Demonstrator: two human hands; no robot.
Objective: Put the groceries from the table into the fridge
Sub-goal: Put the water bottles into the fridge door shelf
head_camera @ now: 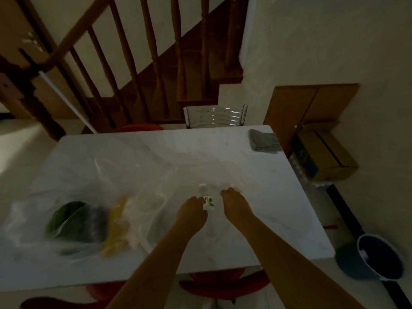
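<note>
Left hand (192, 211) curled round clear bottle (207, 202) standing mid-table (156, 152). Right hand (234, 202) fingers bent beside bottle, grip unclear. Bagged groceries (89, 224) left, blurred by motion. Bottle body hard to see.

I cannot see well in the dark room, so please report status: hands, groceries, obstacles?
Left hand grips bottle; right hand beside it, grip unclear. Bagged groceries on table. No obstacle seen.
</note>
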